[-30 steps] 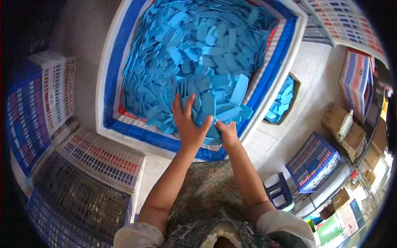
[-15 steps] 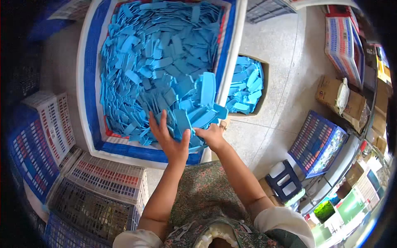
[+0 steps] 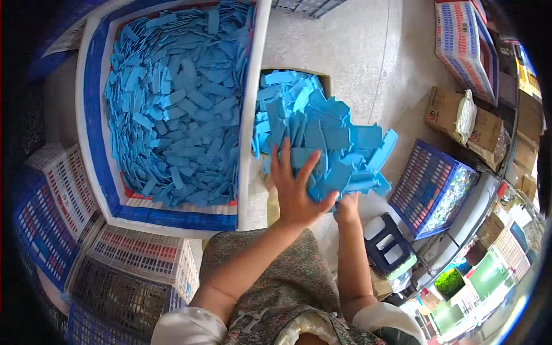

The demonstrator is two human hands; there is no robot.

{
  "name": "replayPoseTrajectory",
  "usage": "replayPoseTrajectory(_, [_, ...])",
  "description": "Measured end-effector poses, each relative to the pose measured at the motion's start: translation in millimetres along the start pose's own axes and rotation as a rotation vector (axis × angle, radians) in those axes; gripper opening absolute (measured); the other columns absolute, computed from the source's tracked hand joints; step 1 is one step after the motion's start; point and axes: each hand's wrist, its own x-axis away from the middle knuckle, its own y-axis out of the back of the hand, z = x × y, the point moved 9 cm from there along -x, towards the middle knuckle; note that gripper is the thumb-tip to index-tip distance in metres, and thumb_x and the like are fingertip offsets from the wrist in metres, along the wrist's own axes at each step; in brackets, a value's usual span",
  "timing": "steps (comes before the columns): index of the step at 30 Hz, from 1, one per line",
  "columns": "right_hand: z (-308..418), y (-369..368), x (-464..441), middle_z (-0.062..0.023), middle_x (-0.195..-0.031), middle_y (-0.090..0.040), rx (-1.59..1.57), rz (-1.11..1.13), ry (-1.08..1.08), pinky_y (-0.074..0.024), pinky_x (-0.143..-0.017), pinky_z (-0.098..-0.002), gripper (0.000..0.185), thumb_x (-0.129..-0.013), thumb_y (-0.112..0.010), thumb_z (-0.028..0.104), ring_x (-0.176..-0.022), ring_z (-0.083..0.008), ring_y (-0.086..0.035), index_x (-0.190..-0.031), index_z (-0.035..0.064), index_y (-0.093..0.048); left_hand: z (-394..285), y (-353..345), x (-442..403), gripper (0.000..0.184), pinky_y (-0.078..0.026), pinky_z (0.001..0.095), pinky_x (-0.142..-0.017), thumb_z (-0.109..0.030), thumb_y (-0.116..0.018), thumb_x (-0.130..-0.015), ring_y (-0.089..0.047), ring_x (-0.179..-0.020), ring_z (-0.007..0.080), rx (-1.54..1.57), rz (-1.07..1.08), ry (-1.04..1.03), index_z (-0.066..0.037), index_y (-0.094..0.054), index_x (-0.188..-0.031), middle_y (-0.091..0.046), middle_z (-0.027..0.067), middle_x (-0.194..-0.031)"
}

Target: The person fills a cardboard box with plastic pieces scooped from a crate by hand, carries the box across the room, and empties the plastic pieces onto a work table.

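Between my two hands is a loose heap of flat blue plastic pieces (image 3: 336,138), lifted clear of the big crate. My left hand (image 3: 296,190) presses against the heap's near left side, its fingers spread over the pieces. From below, at the near right, my right hand (image 3: 347,208) supports the heap; most of its fingers are hidden under the pieces. Behind the heap stands a cardboard box (image 3: 328,83) with more blue pieces in it, partly covered from view. To the left, the large blue and white crate (image 3: 172,221) holds a deep mass of the same pieces.
Stacked plastic baskets (image 3: 138,250) stand at the lower left. On the right are a blue basket (image 3: 428,184), a dark blue stool (image 3: 391,244), cardboard cartons (image 3: 486,129) and a red, white and blue crate (image 3: 460,46). Pale floor (image 3: 356,57) shows between them.
Both hands have moved right, from the crate's near right corner to beside the cardboard box, carrying a heap of blue pieces. The view has shifted, so the crate appears further left.
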Motion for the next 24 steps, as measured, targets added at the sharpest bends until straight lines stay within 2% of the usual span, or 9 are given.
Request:
replayPoseTrajectory(4, [-56.7, 20.5, -51.9, -0.0082, -0.112, -0.058, -0.149, 0.007, -0.133, -0.0443, -0.086, -0.0354, 0.049, -0.074, -0.067, 0.015, -0.099, -0.0191, -0.055, -0.119, 0.0013, -0.05, 46.9, -57.4, -11.9, 0.074, -0.019, 0.0568, -0.103, -0.053, -0.065, -0.069, -0.021, -0.128, 0.047, -0.104, 0.065, 0.011, -0.017, -0.044, -0.13, -0.023, 0.0236, -0.142])
replayPoseTrajectory(6, [-117.2, 34.1, -98.1, -0.0095, -0.108, -0.059, 0.001, 0.085, 0.027, -0.0459, -0.082, -0.0351, 0.046, -0.076, -0.066, 0.017, -0.095, -0.0194, -0.057, -0.115, -0.0015, -0.051, 79.8, -72.1, -25.1, 0.074, -0.02, 0.0563, -0.102, -0.049, -0.067, -0.068, -0.022, -0.127, 0.0467, -0.16, 0.042, 0.02, -0.017, -0.044, -0.13, -0.025, 0.0209, -0.142])
replayPoseTrajectory(8, [-127.1, 5.1, -118.8, -0.0111, -0.107, -0.059, -0.23, 0.011, -0.263, -0.047, -0.079, -0.0351, 0.043, -0.076, -0.067, 0.018, -0.091, -0.0199, -0.058, -0.111, -0.0024, -0.052, 112.2, -88.6, -36.6, 0.073, -0.021, 0.0566, -0.102, -0.048, -0.069, -0.067, -0.022, -0.127, 0.0468, -0.258, 0.055, 0.048, -0.021, -0.045, -0.13, -0.025, 0.0207, -0.141])
replayPoseTrajectory(12, [-191.9, 7.8, -152.6, -0.0108, -0.105, -0.06, -0.296, -0.014, -0.338, -0.0484, -0.079, -0.0349, 0.042, -0.077, -0.067, 0.02, -0.091, -0.0203, -0.059, -0.11, -0.0014, -0.053, 137.6, -108.6, -48.6, 0.073, -0.022, 0.0568, -0.101, -0.049, -0.069, -0.066, -0.023, -0.127, 0.0467, -0.431, 0.063, 0.059, -0.024, -0.045, -0.13, -0.026, 0.0202, -0.141])
replayPoseTrajectory(16, [-179.9, 5.3, -157.0, -0.0108, -0.105, -0.061, -0.22, 0.094, -0.346, -0.0486, -0.08, -0.0344, 0.046, -0.076, -0.068, 0.018, -0.091, -0.0207, -0.06, -0.114, -0.0019, -0.052, 146.1, -116.9, -47.5, 0.073, -0.024, 0.0624, -0.094, -0.051, -0.07, -0.062, -0.021, -0.13, 0.0441, -0.462, 0.035, 0.056, -0.029, -0.046, -0.128, -0.024, 0.0155, -0.143])
replayPoseTrajectory(18, [-159.8, 3.1, -145.8, -0.0124, -0.106, -0.06, -0.104, 0.001, -0.368, -0.0493, -0.079, -0.0344, 0.045, -0.078, -0.063, 0.018, -0.091, -0.0213, -0.06, -0.116, -0.0029, -0.05, 150.2, -112.5, -50.8, 0.075, -0.024, 0.0624, -0.095, -0.052, -0.07, -0.062, -0.021, -0.13, 0.0438, -0.423, 0.012, 0.05, -0.028, -0.046, -0.128, -0.025, 0.015, -0.143])
replayPoseTrajectory(20, [-153.6, -2.3, -146.0, -0.0138, -0.106, -0.06, -0.069, 0.032, -0.274, -0.0494, -0.078, -0.035, 0.046, -0.077, -0.066, 0.017, -0.092, -0.0211, -0.06, -0.116, -0.0029, -0.05, 150.2, -107.9, -54.3, 0.075, -0.024, 0.0612, -0.097, -0.054, -0.07, -0.062, -0.022, -0.129, 0.0446, -0.407, 0.006, 0.011, -0.026, -0.047, -0.128, -0.026, 0.0163, -0.142])
replayPoseTrajectory(22, [-161.9, -2.9, -143.8, -0.0138, -0.115, -0.056, -0.078, -0.018, -0.274, -0.046, -0.086, -0.0333, 0.056, -0.075, -0.069, 0.014, -0.1, -0.0212, -0.056, -0.122, -0.0032, -0.044, 146.9, -107.9, -54.2, 0.072, -0.025, 0.0559, -0.101, -0.051, -0.068, -0.066, -0.028, -0.124, 0.0474, -0.464, 0.029, -0.06, -0.019, -0.047, -0.127, -0.03, 0.0236, -0.138])
replayPoseTrajectory(24, [-152.2, 2.6, -145.7, -0.0153, -0.123, -0.049, 0.065, -0.102, -0.085, -0.0423, -0.091, -0.0353, 0.071, -0.073, -0.07, 0.014, -0.109, -0.0238, -0.051, -0.131, -0.0018, -0.033, 147.3, -110.6, -55.1, 0.071, -0.024, 0.0557, -0.102, -0.053, -0.067, -0.067, -0.029, -0.124, 0.0468, -0.472, 0.033, -0.083, -0.018, -0.047, -0.127, -0.031, 0.0245, -0.137])
